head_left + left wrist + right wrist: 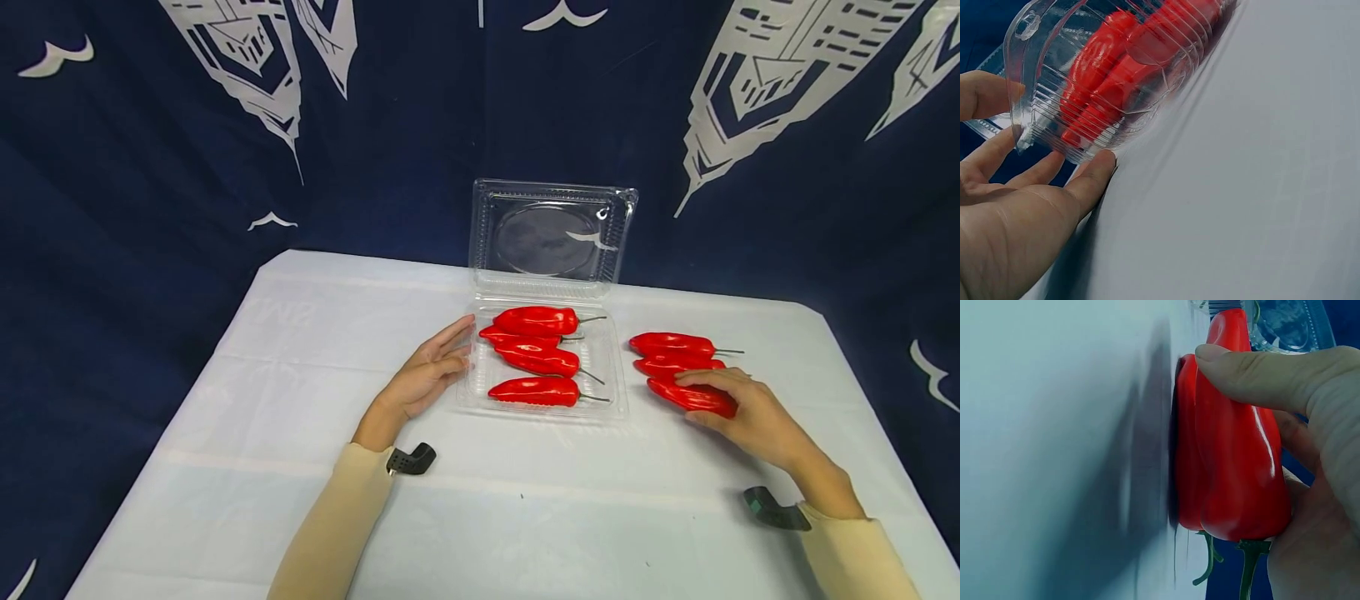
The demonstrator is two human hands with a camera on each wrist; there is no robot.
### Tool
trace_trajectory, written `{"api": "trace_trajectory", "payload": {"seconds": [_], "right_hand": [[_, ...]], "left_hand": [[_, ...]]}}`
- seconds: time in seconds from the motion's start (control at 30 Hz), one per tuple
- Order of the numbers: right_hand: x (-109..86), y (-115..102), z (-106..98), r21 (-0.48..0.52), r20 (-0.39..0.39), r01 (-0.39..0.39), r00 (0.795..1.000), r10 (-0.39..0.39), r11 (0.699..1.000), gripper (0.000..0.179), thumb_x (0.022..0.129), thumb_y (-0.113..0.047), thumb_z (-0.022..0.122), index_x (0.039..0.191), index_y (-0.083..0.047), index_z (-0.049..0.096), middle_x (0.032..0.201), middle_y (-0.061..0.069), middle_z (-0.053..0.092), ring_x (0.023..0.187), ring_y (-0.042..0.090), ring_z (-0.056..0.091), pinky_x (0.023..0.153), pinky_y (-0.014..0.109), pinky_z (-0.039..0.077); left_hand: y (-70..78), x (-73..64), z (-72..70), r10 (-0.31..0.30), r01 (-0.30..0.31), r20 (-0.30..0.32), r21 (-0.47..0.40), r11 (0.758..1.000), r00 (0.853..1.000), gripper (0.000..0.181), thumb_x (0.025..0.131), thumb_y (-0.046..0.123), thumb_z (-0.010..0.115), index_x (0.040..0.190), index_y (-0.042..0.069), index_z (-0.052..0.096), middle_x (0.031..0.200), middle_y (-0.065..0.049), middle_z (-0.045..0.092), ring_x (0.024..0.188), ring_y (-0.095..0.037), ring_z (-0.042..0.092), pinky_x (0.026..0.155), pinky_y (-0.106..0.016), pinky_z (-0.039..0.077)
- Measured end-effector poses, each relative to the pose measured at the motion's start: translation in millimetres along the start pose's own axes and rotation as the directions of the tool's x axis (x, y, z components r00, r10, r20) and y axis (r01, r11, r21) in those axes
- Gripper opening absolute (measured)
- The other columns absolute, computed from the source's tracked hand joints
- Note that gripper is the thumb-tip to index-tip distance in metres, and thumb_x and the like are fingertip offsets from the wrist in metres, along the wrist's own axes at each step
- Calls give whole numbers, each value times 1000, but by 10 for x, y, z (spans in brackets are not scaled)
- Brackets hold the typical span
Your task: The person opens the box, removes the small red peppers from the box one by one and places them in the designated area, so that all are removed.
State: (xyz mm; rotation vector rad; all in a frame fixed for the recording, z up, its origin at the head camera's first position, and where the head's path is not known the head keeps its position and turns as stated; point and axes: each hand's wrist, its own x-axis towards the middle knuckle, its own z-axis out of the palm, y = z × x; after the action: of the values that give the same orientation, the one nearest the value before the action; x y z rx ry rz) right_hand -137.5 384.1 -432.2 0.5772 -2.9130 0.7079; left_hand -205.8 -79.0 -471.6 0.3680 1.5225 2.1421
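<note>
A clear plastic clamshell box (613, 358) lies on the table, its lid (543, 237) standing up behind. Several red peppers (536, 392) with green stems lie in its base. My left hand (420, 379) is at the box's left side, its fingers lightly spread and touching the clear wall (1041, 119). To the right of the box, my right hand (757, 412) grips a red pepper (1241, 462) between thumb and fingers. Two more red peppers, the farther one (671, 344) and the middle one (667, 365), lie just beyond it. The hand hides the held pepper's stem end in the head view.
A white cloth covers the table (525, 517). Behind it hangs a dark blue curtain (390, 167) with white building and bird prints, close to the raised lid. Dark devices, such as the left one (411, 459), are worn at both wrists.
</note>
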Motion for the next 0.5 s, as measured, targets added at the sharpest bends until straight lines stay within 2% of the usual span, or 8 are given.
{"api": "trace_trajectory", "payload": {"seconds": [0.13,0.2,0.27,0.3,0.33,0.37,0.43,0.5], "right_hand": [[4,6,16,-7,-7,15,1000,-15,1000,58,67,-6,91,119,-18,69,118,13,69,112,38,55,88,-1,29],[7,1,16,-8,-7,18,1000,-18,1000,57,67,-6,91,118,-18,69,118,13,69,113,39,55,92,10,42],[7,-5,17,-10,-6,8,1000,-8,1000,57,67,-6,91,118,-20,69,118,12,69,114,39,54,96,10,40],[7,-9,18,-9,-5,6,1000,-6,1000,56,68,-6,90,118,-19,68,119,13,68,115,40,54,99,18,45],[7,-9,23,-5,-3,3,1000,-3,1000,56,68,-6,90,118,-18,68,119,14,67,115,41,54,101,19,45],[8,-3,32,-2,0,3,1000,-3,1000,55,69,-6,90,118,-17,68,120,15,67,116,42,53,102,19,44],[3,2,48,-2,2,-6,1000,6,1000,54,69,-7,90,118,-17,68,120,15,65,116,42,54,99,2,30],[4,9,63,-5,4,-7,1000,7,1000,54,69,-7,90,118,-15,68,121,17,64,115,42,54,97,2,32]], "left_hand": [[-2,0,-4,-7,7,-15,-1,1000,1000,71,97,-7,46,160,18,25,168,-6,14,153,-35,15,123,-52,18],[-3,0,-6,-10,10,-21,-3,1000,1000,71,97,-7,46,160,19,26,168,-5,15,153,-34,16,123,-51,18],[-5,5,-6,-10,10,-18,-3,1000,1000,71,97,-6,46,160,19,26,168,-5,14,153,-33,16,123,-51,18],[-6,10,-8,-6,6,-15,-1,1000,1000,71,97,-7,46,160,19,25,168,-6,14,153,-34,15,123,-51,18],[-8,12,-8,-5,5,-14,1,1000,1000,71,97,-6,46,160,18,24,168,-6,14,153,-34,15,123,-51,18],[-8,13,-9,-6,6,-15,2,1000,1000,71,97,-6,46,160,18,25,169,-6,14,153,-33,15,123,-51,18],[-10,15,-8,-9,9,-16,4,1000,1000,70,98,-6,46,160,17,24,169,-6,13,153,-33,16,123,-51,18],[-6,12,-6,-13,13,-20,6,1000,1000,70,98,-5,46,160,18,25,168,-5,14,153,-32,16,123,-50,19]]}}
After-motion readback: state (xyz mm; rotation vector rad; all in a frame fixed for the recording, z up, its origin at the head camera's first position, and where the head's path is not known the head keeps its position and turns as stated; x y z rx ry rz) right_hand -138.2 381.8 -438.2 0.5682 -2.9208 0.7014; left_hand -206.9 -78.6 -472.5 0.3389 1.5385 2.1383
